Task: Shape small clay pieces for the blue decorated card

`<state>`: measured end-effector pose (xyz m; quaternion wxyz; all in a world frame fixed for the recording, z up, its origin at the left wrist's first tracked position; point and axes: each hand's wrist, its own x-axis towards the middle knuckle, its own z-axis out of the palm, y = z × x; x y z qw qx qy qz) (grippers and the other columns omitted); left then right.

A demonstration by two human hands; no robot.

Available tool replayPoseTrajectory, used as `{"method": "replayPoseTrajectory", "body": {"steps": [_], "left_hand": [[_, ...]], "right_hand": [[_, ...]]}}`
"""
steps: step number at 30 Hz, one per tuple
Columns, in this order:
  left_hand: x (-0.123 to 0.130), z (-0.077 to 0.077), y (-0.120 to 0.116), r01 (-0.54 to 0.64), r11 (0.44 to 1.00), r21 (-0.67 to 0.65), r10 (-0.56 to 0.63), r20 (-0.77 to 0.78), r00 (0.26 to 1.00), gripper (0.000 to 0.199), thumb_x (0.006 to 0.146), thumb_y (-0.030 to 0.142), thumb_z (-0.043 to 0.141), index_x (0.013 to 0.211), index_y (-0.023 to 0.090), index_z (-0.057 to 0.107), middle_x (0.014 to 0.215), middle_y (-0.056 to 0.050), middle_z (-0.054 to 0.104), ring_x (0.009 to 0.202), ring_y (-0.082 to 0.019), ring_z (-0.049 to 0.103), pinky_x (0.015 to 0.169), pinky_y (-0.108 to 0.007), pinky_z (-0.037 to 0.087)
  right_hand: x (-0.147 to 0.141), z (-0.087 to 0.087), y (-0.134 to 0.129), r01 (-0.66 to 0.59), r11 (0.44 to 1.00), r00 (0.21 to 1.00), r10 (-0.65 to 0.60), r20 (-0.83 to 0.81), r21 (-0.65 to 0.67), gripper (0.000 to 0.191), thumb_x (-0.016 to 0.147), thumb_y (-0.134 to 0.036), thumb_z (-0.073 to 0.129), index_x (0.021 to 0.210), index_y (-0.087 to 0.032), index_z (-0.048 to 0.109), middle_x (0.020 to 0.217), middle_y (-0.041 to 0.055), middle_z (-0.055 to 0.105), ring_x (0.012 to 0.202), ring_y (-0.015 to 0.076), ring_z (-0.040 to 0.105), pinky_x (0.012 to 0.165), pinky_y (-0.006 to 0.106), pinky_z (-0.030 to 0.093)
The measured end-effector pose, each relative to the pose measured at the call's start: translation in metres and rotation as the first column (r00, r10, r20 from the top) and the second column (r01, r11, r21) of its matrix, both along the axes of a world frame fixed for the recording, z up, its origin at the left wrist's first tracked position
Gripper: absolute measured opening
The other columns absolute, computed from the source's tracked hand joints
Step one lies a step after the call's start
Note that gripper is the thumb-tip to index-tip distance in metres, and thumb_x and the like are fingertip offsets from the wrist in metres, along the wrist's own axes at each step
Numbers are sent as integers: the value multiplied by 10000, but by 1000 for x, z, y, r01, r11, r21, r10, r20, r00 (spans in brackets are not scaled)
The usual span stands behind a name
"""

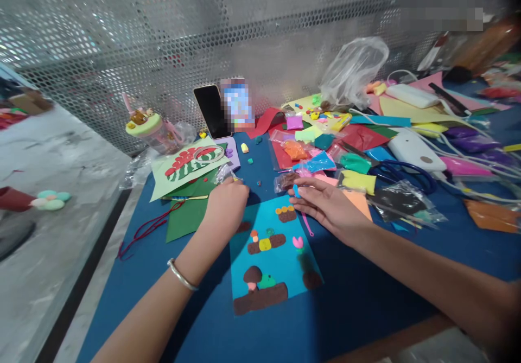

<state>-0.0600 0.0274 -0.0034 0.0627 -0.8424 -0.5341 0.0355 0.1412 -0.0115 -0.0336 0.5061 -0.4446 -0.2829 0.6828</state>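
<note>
While the right hand [331,207] pinches blue clay [297,191], packets [358,182] crowd nearby.

A craft workspace is indicated by coloured clay packets [358,182] at centre right and paper sheets [185,220] at centre left.

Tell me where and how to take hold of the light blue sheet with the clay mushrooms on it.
Pinch the light blue sheet midway along its left edge, coming in low from the left. It lies flat, that stretch looks bare, and the long brown clay strip takes up most of the near edge.
</note>
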Motion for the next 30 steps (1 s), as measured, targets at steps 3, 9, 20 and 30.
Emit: {"method": "replayPoseTrajectory", "body": {"steps": [3, 9, 20, 30], "left_hand": [[1, -4, -1, 29, 1000, 13, -28, -64, 998, 194, 859, 154, 511, 782, 130, 687, 790, -155, 676, 847, -308, 654, 638, -361, 530], [10, 3, -10, -76, 993, 96, 85, -91, 992, 252, 905, 221, 455, 846, 132, 683, 800, -146, 684, 858, -311, 652, 555, -321, 504], [-3, 23, -10, -111, 978, 178, 100, 72, 992, 226, 867, 157, 474, 884, 193, 696, 846, -92, 711, 838, -274, 655, 567, -311, 482], [59, 6, -38, 179, 952, 246, -299, 636, 711, 420, 979, 316, 288, 1335, 147, 435, 1431, -116, 464, 1388, -232, 330, 1151, -500, 239]], "right_hand": [[1, -3, 1, -1, 999, 1000, 2, -23, 38, 214, 682, -314, 781, 850, -228, 682, 848, -8, 737, 771, 123, 713, 747, 229, 579], [1, -3, 1, -21, 998, 999, 23, -29, 64, 160, 719, -295, 753, 841, -219, 683, 933, 22, 748, 892, 145, 708, 833, 256, 570], [1, -5, 0, -65, 992, 997, 69, -34, 104, 176, 711, -283, 752, 850, -216, 667, 971, 30, 735, 1000, 165, 677, 919, 307, 532], [-21, 9, -21, -138, 979, 989, 143, -22, 153, 296, 619, -391, 769, 853, -225, 693, 982, 48, 733, 1042, 245, 650, 914, 390, 509]]}}
